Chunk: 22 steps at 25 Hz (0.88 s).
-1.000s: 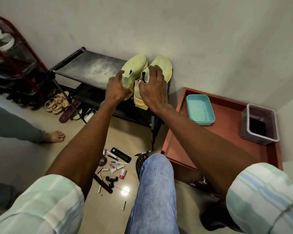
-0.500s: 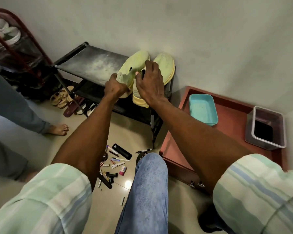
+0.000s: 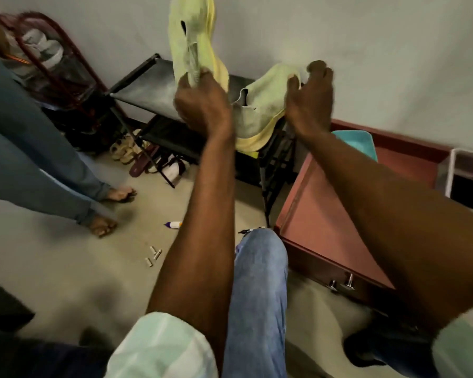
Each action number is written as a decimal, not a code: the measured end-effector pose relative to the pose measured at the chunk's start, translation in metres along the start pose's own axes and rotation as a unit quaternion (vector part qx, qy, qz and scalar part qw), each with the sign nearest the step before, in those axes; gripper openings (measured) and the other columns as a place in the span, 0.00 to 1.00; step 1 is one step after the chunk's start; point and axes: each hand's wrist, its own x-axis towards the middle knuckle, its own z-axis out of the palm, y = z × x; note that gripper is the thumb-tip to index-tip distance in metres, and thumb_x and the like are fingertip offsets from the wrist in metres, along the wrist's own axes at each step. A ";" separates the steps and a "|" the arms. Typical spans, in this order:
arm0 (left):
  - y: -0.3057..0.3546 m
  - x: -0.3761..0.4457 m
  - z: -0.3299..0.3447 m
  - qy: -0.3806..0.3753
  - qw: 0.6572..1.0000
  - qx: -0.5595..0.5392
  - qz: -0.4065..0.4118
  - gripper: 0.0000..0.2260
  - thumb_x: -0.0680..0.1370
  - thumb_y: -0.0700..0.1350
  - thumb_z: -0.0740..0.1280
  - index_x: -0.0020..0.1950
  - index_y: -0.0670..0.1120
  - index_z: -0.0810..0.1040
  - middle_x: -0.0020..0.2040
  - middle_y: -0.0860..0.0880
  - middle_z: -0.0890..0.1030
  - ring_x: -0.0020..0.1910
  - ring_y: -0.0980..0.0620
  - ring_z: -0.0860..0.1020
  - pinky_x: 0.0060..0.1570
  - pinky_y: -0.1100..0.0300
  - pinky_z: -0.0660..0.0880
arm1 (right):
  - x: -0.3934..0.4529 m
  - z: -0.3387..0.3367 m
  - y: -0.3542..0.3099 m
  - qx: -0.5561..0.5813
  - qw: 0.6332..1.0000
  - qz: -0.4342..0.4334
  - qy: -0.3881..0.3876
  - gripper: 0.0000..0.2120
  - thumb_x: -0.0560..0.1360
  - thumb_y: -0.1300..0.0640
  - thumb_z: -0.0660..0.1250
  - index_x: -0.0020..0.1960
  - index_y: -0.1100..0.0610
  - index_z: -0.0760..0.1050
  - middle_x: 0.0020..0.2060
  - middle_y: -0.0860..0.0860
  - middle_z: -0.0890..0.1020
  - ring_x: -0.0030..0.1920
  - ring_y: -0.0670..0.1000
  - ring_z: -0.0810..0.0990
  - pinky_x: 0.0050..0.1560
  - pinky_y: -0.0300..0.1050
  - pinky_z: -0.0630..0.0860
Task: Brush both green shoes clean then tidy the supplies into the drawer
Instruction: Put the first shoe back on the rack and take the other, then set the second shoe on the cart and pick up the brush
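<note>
My left hand (image 3: 202, 105) grips one green shoe (image 3: 191, 39) by its heel collar and holds it up in the air, toe pointing up along the wall. The second green shoe (image 3: 260, 105) lies on the right end of the black shoe rack (image 3: 145, 85). Beside that shoe's toe, my right hand (image 3: 310, 99) hovers with spread, relaxed fingers and holds nothing. The open reddish drawer (image 3: 320, 214) sits on the floor to the right. No brush shows.
A teal tray (image 3: 358, 141) and a clear-rimmed box (image 3: 467, 175) sit in the drawer. Small items, a white tube (image 3: 174, 224) and several small cylinders (image 3: 153, 256), lie on the floor. Another person's bare feet (image 3: 112, 211) stand at left. A red rack (image 3: 52, 55) stands far left.
My left hand lifted its shoe off the rack and raised it high. My right hand let go of the other shoe and opened beside it. The view shifted.
</note>
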 end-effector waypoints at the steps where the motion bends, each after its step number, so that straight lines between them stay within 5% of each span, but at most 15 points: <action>1: 0.007 -0.021 -0.004 -0.004 0.999 -0.033 0.011 0.08 0.75 0.45 0.70 0.52 0.45 0.84 0.44 0.50 0.84 0.42 0.52 0.80 0.40 0.60 0.76 | 0.000 -0.011 0.010 -0.003 1.000 0.011 0.011 0.19 0.77 0.51 0.60 0.63 0.60 0.69 0.61 0.57 0.74 0.58 0.57 0.75 0.55 0.47 0.70; 4: 0.007 -0.078 -0.008 -0.079 0.991 -0.106 0.002 0.05 0.75 0.44 0.70 0.49 0.46 0.84 0.42 0.52 0.84 0.43 0.54 0.82 0.46 0.59 0.78 | -0.010 -0.041 0.041 0.008 0.998 0.039 0.041 0.18 0.76 0.53 0.60 0.63 0.62 0.70 0.60 0.59 0.74 0.58 0.59 0.75 0.55 0.47 0.68; 11: -0.085 -0.213 -0.022 -0.254 0.962 -0.084 -0.059 0.11 0.74 0.47 0.71 0.55 0.46 0.83 0.51 0.50 0.84 0.53 0.53 0.80 0.55 0.56 0.76 | -0.077 -0.109 0.131 -0.054 0.994 0.086 0.041 0.15 0.77 0.57 0.60 0.61 0.63 0.71 0.58 0.60 0.76 0.58 0.60 0.74 0.51 0.46 0.67; 15: -0.125 -0.245 -0.046 -0.354 0.932 -0.028 -0.078 0.09 0.76 0.45 0.71 0.56 0.48 0.82 0.53 0.51 0.82 0.53 0.57 0.79 0.45 0.75 0.72 | -0.127 -0.149 0.189 -0.081 0.983 0.160 0.045 0.15 0.77 0.58 0.60 0.62 0.63 0.69 0.57 0.60 0.76 0.55 0.61 0.76 0.50 0.49 0.71; 19: -0.161 -0.244 -0.055 -0.396 0.916 0.028 -0.065 0.11 0.75 0.45 0.72 0.57 0.50 0.81 0.54 0.51 0.82 0.54 0.53 0.80 0.51 0.64 0.77 | -0.166 -0.184 0.232 -0.112 0.969 0.218 0.044 0.15 0.76 0.59 0.62 0.62 0.62 0.70 0.58 0.59 0.74 0.55 0.59 0.76 0.50 0.47 0.71; 22: -0.184 -0.242 -0.058 -0.409 0.907 0.078 -0.060 0.13 0.75 0.46 0.72 0.59 0.49 0.81 0.58 0.50 0.81 0.58 0.51 0.79 0.59 0.51 0.77 | -0.186 -0.188 0.251 -0.147 0.958 0.244 -0.037 0.17 0.74 0.56 0.67 0.60 0.63 0.69 0.58 0.61 0.73 0.53 0.60 0.75 0.49 0.48 0.73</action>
